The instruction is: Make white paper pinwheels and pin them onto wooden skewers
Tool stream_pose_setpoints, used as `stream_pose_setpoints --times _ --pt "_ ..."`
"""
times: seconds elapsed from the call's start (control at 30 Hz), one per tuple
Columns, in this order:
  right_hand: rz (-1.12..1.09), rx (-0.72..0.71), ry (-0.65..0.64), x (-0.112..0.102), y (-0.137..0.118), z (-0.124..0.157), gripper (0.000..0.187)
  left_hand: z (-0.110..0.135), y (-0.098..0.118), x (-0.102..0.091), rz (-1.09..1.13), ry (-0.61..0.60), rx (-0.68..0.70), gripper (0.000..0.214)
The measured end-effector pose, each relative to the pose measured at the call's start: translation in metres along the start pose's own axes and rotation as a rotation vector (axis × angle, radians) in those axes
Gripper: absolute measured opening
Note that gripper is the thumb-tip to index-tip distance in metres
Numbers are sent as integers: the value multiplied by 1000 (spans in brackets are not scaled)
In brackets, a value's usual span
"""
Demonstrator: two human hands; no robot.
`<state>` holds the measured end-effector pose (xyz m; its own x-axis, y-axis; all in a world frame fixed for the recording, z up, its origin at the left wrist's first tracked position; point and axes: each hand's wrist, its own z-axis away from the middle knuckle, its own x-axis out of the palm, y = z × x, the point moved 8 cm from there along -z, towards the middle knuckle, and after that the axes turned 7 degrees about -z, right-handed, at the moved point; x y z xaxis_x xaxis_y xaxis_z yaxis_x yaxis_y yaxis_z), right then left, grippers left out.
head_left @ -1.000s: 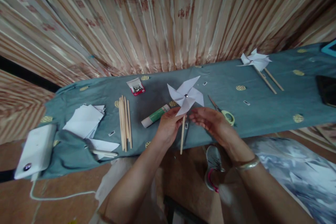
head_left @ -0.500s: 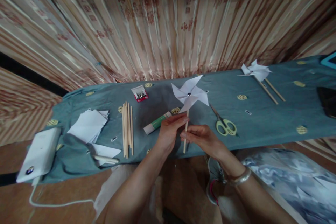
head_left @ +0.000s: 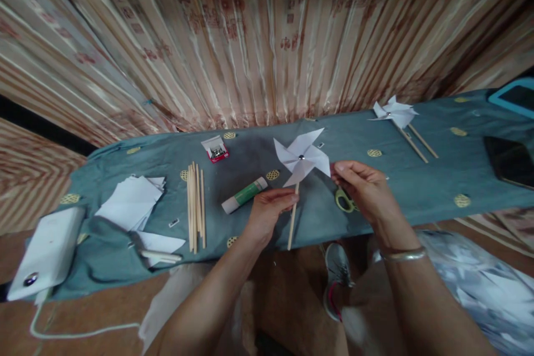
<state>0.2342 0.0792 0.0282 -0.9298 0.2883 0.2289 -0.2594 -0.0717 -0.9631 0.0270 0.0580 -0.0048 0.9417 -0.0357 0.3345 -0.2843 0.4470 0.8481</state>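
Centrally in the frame, a white paper pinwheel is held upright over the table's near half, a shiny metal tack at its hub and a wooden stick running down from it toward the table edge. The left hand pinches that stick just beneath the blades, thumb and fingers drawn narrowly together on it. The right hand sits at the tip of the right-hand blade, its fingers bent and thumb close to the index finger; from this view I cannot tell whether they grip the paper or only lie beside it. A silver bracelet circles the right wrist.

Partly hidden by the right hand are scissors with yellow-green handles. Just left of the left hand lies a green-and-white glue stick, with a small open red-and-white box of metal pieces above it. Farther left come a row of loose wooden sticks and a pile of white paper pieces. At upper right, a pair of overlapping pinwheels rests on the patterned grey-green tablecloth.
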Motion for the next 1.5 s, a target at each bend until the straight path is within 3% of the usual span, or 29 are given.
stream_pose_setpoints --times 0.87,1.5 --pt "23 102 -254 52 15 20 40 -5 -2 3 -25 54 98 26" --pt "23 77 -241 53 16 21 38 -4 -2 3 -30 57 96 28"
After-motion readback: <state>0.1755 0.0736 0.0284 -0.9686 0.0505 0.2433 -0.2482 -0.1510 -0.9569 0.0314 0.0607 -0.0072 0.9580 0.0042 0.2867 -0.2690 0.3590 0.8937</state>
